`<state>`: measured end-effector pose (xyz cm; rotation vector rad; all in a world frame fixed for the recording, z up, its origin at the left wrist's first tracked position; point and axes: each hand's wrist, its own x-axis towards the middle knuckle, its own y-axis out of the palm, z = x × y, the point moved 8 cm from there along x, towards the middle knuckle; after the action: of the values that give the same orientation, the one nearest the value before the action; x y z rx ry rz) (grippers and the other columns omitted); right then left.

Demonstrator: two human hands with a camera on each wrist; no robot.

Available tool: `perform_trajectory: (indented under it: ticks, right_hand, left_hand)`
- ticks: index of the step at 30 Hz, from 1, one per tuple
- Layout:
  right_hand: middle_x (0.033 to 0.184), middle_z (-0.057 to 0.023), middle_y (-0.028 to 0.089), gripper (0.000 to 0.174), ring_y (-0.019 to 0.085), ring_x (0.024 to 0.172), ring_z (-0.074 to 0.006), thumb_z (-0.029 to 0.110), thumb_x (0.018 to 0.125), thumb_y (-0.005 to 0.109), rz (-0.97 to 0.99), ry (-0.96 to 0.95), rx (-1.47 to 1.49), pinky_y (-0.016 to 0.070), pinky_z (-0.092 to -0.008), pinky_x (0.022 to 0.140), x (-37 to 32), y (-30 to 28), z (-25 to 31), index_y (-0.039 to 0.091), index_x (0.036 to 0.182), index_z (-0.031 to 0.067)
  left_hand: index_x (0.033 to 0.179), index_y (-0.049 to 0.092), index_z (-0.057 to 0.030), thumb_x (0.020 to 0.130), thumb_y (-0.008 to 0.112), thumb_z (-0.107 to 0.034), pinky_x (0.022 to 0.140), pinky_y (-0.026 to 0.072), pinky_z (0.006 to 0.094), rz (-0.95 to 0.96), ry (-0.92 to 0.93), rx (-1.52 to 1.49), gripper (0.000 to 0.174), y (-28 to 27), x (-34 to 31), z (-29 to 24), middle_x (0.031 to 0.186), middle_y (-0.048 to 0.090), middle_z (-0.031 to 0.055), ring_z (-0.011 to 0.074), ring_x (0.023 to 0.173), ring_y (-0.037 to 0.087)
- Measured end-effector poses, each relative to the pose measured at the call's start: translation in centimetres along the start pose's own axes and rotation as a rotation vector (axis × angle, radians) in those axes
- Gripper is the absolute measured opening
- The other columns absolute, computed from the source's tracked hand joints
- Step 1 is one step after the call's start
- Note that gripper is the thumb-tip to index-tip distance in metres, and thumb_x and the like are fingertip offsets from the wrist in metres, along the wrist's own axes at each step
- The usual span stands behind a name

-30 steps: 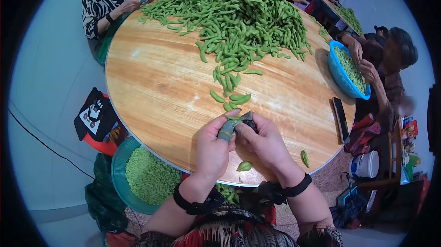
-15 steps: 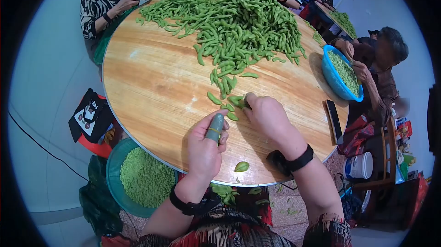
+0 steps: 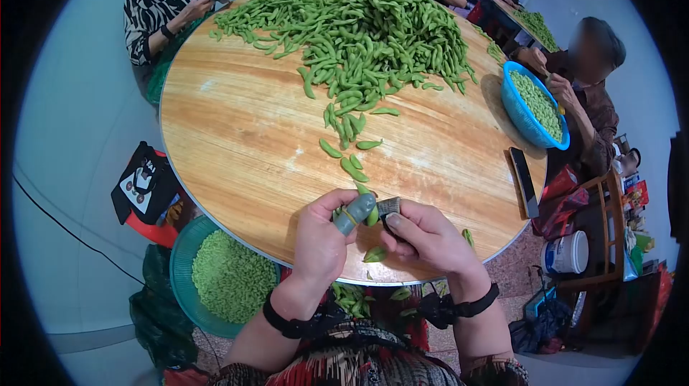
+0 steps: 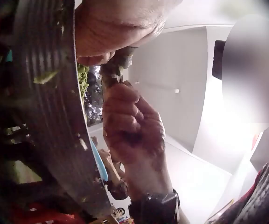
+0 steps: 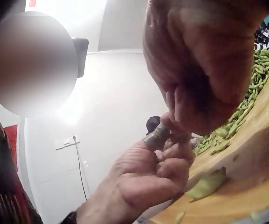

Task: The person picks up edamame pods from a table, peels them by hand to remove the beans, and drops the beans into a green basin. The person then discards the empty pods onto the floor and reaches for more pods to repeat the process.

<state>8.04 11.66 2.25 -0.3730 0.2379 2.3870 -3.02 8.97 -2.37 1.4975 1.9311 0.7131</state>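
In the head view my left hand [image 3: 319, 239] holds a green soybean pod [image 3: 372, 216] at the near side of the round table. A grey cover with a yellow band wraps its thumb [image 3: 357, 212], which lies against the pod. My right hand [image 3: 434, 239] meets it from the right, curled fingertips pinching at the pod's right side. Dark grey covers sit on its index finger [image 3: 388, 206] and thumb. A loose pod [image 3: 375, 254] lies below the hands. Several more pods [image 3: 352, 169] lead toward a large heap of pods [image 3: 387, 34]. The wrist views show the fingertips together, the pod mostly hidden.
The wooden table [image 3: 237, 127] has a phone [image 3: 524, 181] near its right edge. A green basin [image 3: 181, 271] of shelled beans stands below left, by a black bag [image 3: 143, 181]. Another person works over a blue basket [image 3: 518, 109] of beans; others sit at the far side.
My right hand reached out to the loose pods, then came back beside the left hand. Fewer pods lie just ahead of my hands, and a pod now shows at the left thumb.
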Motion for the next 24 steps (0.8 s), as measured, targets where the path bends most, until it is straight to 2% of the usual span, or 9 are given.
perform_trajectory:
  ticks: [3,7,9,13,15,17,19,22,24]
  right_hand:
    - [0.064,0.0050,0.047,0.022,0.038,0.054,-0.0029,0.019,0.095,0.044,-0.025,-0.094,-0.113,0.0316,-0.0180,0.049,0.2,0.0,-0.3,0.049,0.078,0.0065]
    - [0.063,0.0058,0.046,0.022,0.037,0.053,-0.0026,0.019,0.095,0.044,-0.059,-0.141,-0.118,0.0311,-0.0181,0.048,-0.1,0.4,-0.3,0.049,0.078,0.0070]
    - [0.063,0.0060,0.045,0.022,0.036,0.051,-0.0026,0.017,0.095,0.044,-0.020,0.011,0.199,0.0299,-0.0183,0.047,-0.3,1.1,-1.1,0.050,0.076,0.0075]
    - [0.061,0.0056,0.046,0.023,0.035,0.050,-0.0027,0.017,0.094,0.046,-0.029,0.109,0.349,0.0288,-0.0184,0.046,-0.4,1.3,-2.1,0.050,0.073,0.0071]
    - [0.061,0.0042,0.047,0.022,0.039,0.051,-0.0040,0.017,0.093,0.047,-0.121,-0.065,-0.039,0.0309,-0.0194,0.047,0.1,0.4,-1.6,0.051,0.073,0.0061]
    - [0.061,0.0039,0.048,0.022,0.040,0.052,-0.0043,0.017,0.092,0.048,-0.211,-0.185,-0.229,0.0321,-0.0200,0.047,0.3,0.4,-1.3,0.051,0.074,0.0056]
    - [0.061,0.0036,0.048,0.022,0.042,0.053,-0.0046,0.018,0.092,0.048,-0.299,-0.307,-0.418,0.0334,-0.0207,0.048,0.1,0.2,-0.4,0.052,0.074,0.0051]
    - [0.062,0.0027,0.050,0.021,0.044,0.054,-0.0063,0.017,0.091,0.049,-0.249,-0.173,-0.264,0.0349,-0.0219,0.049,1.2,-0.1,-1.4,0.052,0.075,0.0045]
    - [0.061,0.0023,0.051,0.021,0.044,0.052,-0.0074,0.017,0.091,0.049,-0.145,-0.076,0.044,0.0349,-0.0221,0.048,2.0,0.4,-2.2,0.053,0.076,0.0042]
  left_hand:
    - [0.097,0.063,-0.0018,0.083,0.060,-0.002,0.045,0.0287,0.0159,-0.065,0.045,0.161,0.014,0.0,-0.6,-0.6,0.076,0.058,-0.0016,0.0005,0.055,0.041]
    - [0.095,0.061,0.0004,0.086,0.055,-0.005,0.046,0.0298,0.0147,0.090,0.004,0.131,0.011,0.8,-0.7,-0.8,0.077,0.058,0.0005,0.0010,0.055,0.042]
    - [0.093,0.059,0.0019,0.087,0.054,-0.007,0.045,0.0301,0.0141,0.160,-0.037,0.048,0.012,1.1,-0.7,-0.8,0.078,0.058,0.0031,0.0014,0.055,0.043]
    - [0.092,0.059,0.0006,0.088,0.053,-0.007,0.048,0.0330,0.0155,0.182,-0.114,-0.055,0.011,1.3,-1.0,-0.4,0.079,0.057,0.0034,0.0028,0.056,0.045]
    - [0.091,0.059,-0.0002,0.086,0.055,-0.006,0.049,0.0337,0.0158,0.159,-0.104,-0.038,0.009,1.4,-1.0,0.0,0.079,0.057,0.0023,0.0028,0.057,0.045]
    - [0.093,0.059,-0.0016,0.082,0.061,-0.002,0.051,0.0352,0.0158,0.051,0.205,0.584,0.011,0.9,-0.9,-1.1,0.081,0.057,-0.0006,0.0017,0.060,0.045]
    - [0.095,0.059,-0.0017,0.080,0.062,0.000,0.051,0.0357,0.0159,0.030,0.208,0.577,0.015,0.5,-0.8,-0.9,0.081,0.056,-0.0020,0.0014,0.061,0.045]
    - [0.100,0.059,-0.0017,0.079,0.061,0.003,0.052,0.0364,0.0156,-0.041,0.225,0.592,0.021,0.4,-1.2,-1.3,0.081,0.056,-0.0031,0.0018,0.064,0.047]
    - [0.102,0.059,-0.0015,0.080,0.059,0.003,0.052,0.0365,0.0152,-0.094,0.236,0.618,0.023,0.2,-1.4,-1.8,0.081,0.056,-0.0028,0.0025,0.066,0.048]
